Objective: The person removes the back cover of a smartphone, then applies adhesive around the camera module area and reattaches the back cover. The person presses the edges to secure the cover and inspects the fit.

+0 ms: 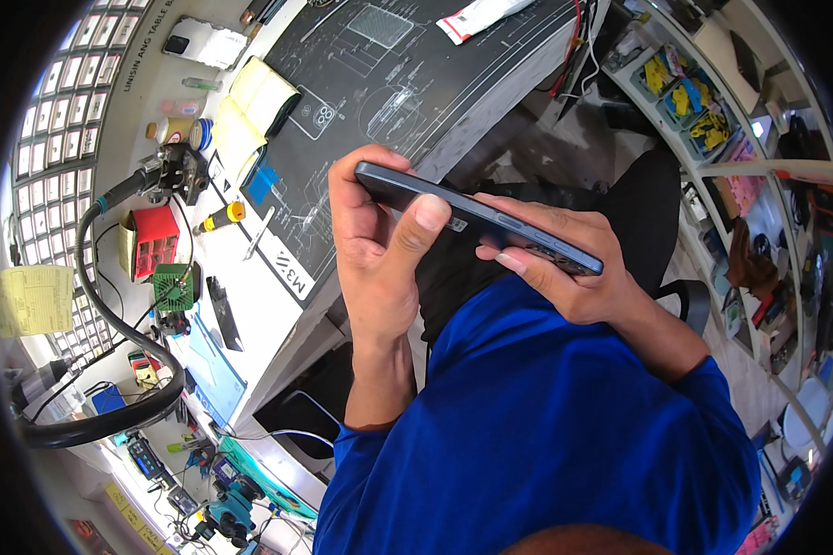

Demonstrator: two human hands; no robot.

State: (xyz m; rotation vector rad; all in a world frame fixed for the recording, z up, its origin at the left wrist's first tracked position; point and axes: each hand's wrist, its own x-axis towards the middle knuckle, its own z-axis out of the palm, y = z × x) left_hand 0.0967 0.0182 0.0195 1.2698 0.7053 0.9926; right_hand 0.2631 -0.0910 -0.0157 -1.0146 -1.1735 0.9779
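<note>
A dark smartphone (pixel 491 220) is held up above my lap, turned so that one long edge with its side buttons faces up. My left hand (pixel 379 245) wraps round its left end, with the thumb lying on the face nearer to me and fingers behind. Around the other end my right hand (pixel 574 250) is closed, thumb below and fingers along the far side. Part of the camera area shows near the right end. What the far face shows is hidden from here.
To the left runs a workbench with a black printed mat (pixel 342 92). On it lie an open yellow notebook (pixel 250 111), a white packet (pixel 481 17) and a yellow-black tool (pixel 222 217). A black flexible arm (pixel 148 333) curves over the left side. Shelves with bins (pixel 685 97) stand right.
</note>
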